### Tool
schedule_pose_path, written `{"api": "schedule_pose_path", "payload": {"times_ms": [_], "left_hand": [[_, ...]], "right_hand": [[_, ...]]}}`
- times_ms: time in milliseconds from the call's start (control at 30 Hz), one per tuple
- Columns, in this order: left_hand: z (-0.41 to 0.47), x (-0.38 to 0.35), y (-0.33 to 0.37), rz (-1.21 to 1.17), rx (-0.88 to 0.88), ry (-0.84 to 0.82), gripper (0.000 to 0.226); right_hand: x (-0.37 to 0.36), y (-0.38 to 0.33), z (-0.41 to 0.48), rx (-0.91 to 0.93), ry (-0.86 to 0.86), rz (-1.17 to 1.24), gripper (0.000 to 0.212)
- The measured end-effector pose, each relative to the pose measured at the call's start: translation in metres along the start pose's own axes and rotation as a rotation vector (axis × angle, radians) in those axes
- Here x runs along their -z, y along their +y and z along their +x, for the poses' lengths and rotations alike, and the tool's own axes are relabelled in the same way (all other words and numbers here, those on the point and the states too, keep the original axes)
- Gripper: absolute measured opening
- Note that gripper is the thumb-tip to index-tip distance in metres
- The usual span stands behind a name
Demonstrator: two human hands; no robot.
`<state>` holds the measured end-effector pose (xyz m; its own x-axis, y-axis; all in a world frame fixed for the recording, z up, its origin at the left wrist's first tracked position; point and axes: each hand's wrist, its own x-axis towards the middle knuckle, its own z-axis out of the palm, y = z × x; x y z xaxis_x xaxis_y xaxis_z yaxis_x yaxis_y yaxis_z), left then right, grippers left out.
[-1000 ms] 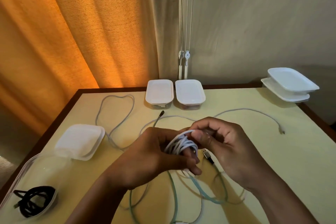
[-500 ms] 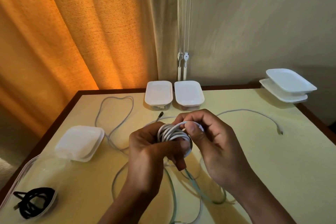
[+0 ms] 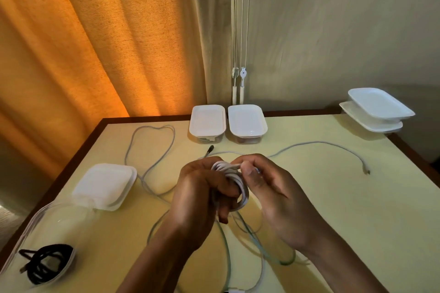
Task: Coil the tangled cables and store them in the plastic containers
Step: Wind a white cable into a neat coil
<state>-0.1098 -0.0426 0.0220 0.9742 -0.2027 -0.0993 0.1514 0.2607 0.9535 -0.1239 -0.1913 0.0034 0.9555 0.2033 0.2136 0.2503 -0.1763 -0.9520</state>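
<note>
White cable coil [image 3: 234, 179]: held above the middle of the table [image 3: 345, 202], between both hands; an oval bundle of several turns, its long axis running from far to near and leaning a little right at the near end.
Left hand [image 3: 200, 197]: fingers curled round the left side of the coil, gripping it.
Right hand [image 3: 273, 192]: thumb and fingertips pinched on the far end of the coil; the two hands were close together, meeting at the bundle.
Teal cable [image 3: 259, 242]: lay loose in loops on the table below the hands, trailing toward the near edge.
Grey cable [image 3: 152, 131]: made a loop at far left; another loose strand arced right, ending in a connector [image 3: 366, 171] pointing near.
Lidded containers [image 3: 207, 121]: two stood side by side at the far edge, centre.
Stacked containers [image 3: 378, 107]: two at the far right corner.
White lids [image 3: 104, 185]: piled at left.
Clear container [image 3: 28, 228]: open at near left, holding a coiled black cable [image 3: 47, 261].
</note>
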Motion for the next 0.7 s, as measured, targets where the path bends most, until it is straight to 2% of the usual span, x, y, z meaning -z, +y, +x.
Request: {"api": "schedule_pose_path", "payload": {"times_ms": [200,267,367,433,533,700], "left_hand": [[0.006,0.016,0.003,0.064,-0.005,-0.132,0.028],[0.006,0.02,0.001,0.059,-0.047,-0.108,0.022],[0.006,0.024,-0.001,0.119,-0.116,-0.04,0.034],[0.006,0.026,0.0,0.201,-0.129,-0.047,0.035],[0.005,0.032,0.002,0.322,-0.083,-0.145,0.035],[0.005,0.035,-0.006,0.299,-0.002,-0.212,0.029]], "right_hand": [[0.005,0.002,0.0,0.0,-0.013,-0.039,0.025],[0.007,0.0,0.001,0.002,0.018,-0.066,0.027],[0.007,-0.002,-0.001,0.011,0.06,-0.106,0.031],[0.009,-0.003,0.0,0.002,0.083,-0.125,0.027],[0.014,-0.002,0.002,-0.011,0.12,-0.107,0.022],[0.016,0.004,0.003,-0.037,0.109,-0.081,0.025]]}}
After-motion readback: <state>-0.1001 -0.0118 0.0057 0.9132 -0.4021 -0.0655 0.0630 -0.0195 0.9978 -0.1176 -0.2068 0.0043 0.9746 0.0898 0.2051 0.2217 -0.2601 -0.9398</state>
